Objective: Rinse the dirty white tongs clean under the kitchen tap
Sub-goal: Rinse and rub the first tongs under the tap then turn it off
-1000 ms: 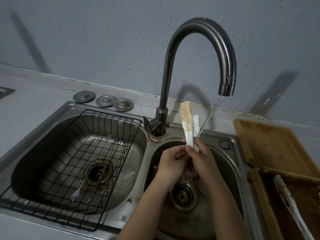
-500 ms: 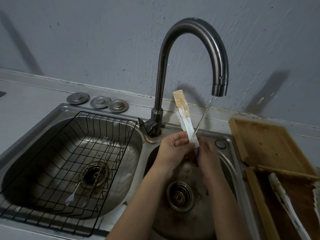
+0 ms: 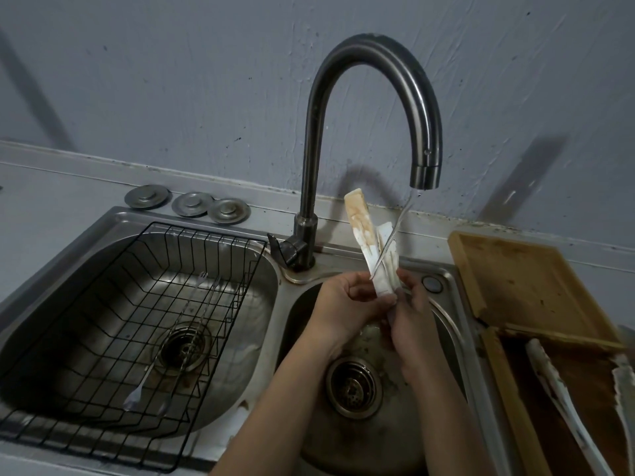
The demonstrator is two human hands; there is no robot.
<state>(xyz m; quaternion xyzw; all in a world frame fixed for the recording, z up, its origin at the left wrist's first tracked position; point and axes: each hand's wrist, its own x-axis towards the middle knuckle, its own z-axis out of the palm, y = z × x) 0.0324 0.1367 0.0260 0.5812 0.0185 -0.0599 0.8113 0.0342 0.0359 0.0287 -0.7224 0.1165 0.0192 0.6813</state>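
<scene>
Head view: both hands hold the tongs (image 3: 372, 250) over the right sink bowl (image 3: 446, 317), tips up and stained brown. The left hand (image 3: 343, 304) curls its fingers round the lower end; the right hand (image 3: 410, 310) grips them from the other side. A thin stream from the tap (image 3: 424, 173) strikes the tongs. A wire rack (image 3: 144, 297) sits in the left bowl.

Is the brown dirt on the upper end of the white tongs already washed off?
No, the upper end of the white tongs is still stained brown, above where the thin water stream crosses them.
</scene>
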